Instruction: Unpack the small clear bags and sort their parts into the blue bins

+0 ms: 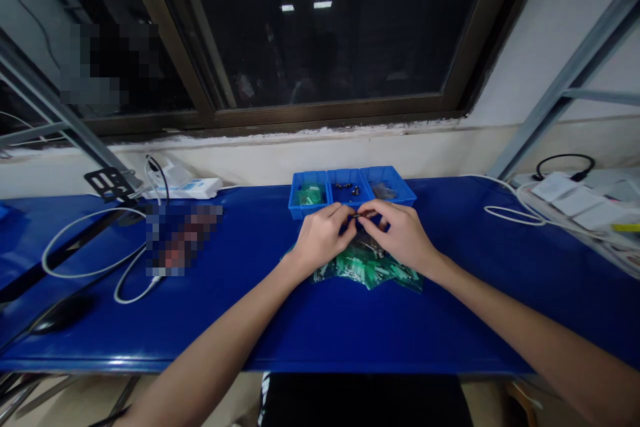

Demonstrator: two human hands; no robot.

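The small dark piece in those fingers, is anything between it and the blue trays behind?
Nothing visible. The left hand and right hand pinch the small dark piece just before the blue trays, above the bag of green parts; only open air lies between.

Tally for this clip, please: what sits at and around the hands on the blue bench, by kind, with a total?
2 hands: left hand and right hand, fingertips meeting on one part
1 small dark part, too small to identify
3 blue bins, side by side
1 pile of bagged green parts, under the hands
Total: 7
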